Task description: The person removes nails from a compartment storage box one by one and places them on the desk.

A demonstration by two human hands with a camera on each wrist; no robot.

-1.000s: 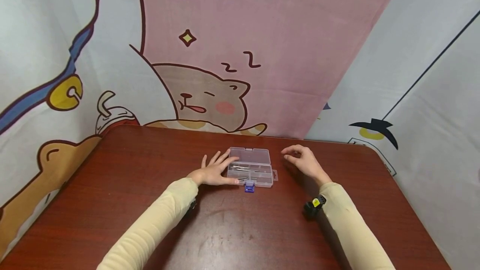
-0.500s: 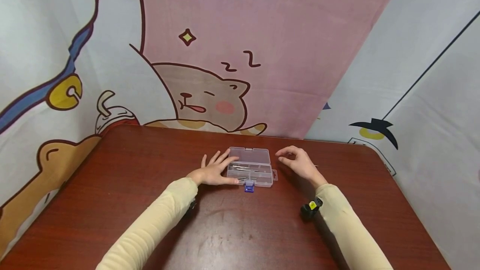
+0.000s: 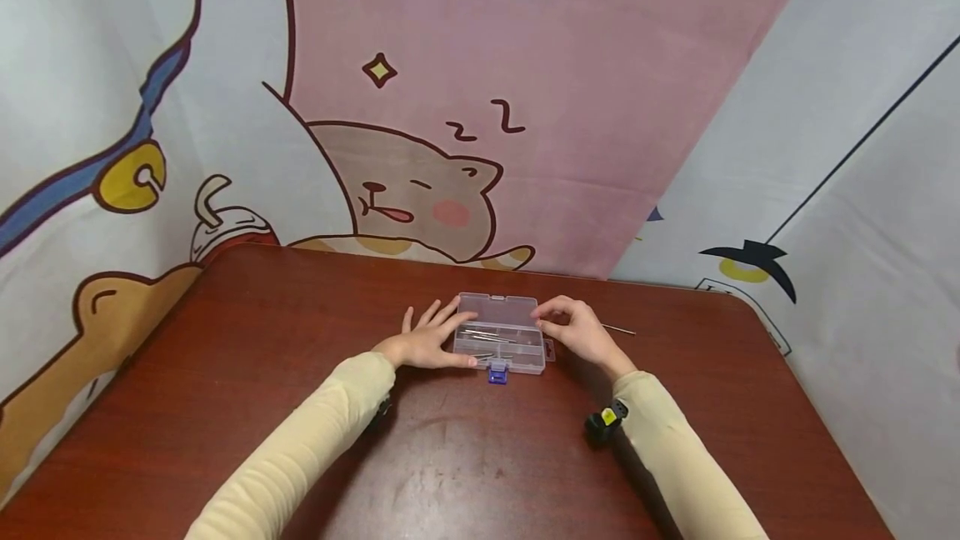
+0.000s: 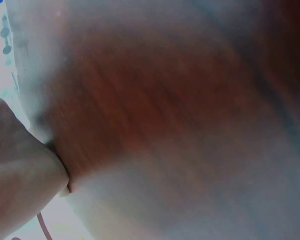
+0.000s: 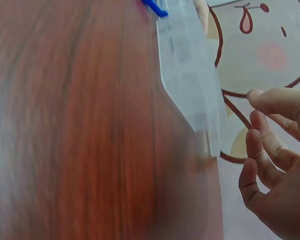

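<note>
Clear plastic box (image 3: 525,371) on desk (image 3: 465,473), opened, lid (image 3: 498,310) laid back on its far side, blue latch (image 3: 497,377) at its near edge, hang tab (image 3: 550,349) on its right end. Metal rods (image 3: 487,336) lie in the box's compartments, some in the far row, some in the near row; exact count too small to tell. Left hand (image 3: 423,348) at the box's left end, fingers (image 3: 431,314) straight and spread wide, thumb at the near-left corner, index finger reaching over the left edge. Right hand (image 3: 581,333) just off the box's right end, fingers loosely bent, narrow gap between thumb and index tips; tips beside the lid's right edge, contact can't be told. One loose rod (image 3: 618,329) on desk to the right of the box, past the right hand, partly hidden by it. Both arms in pale yellow sleeves (image 3: 292,432), coming from the box's near side. Cartoon backdrop (image 3: 570,73) stands beyond the box, sleeping animal (image 3: 427,186) printed on it. Left wrist view mostly blurred desk.
</note>
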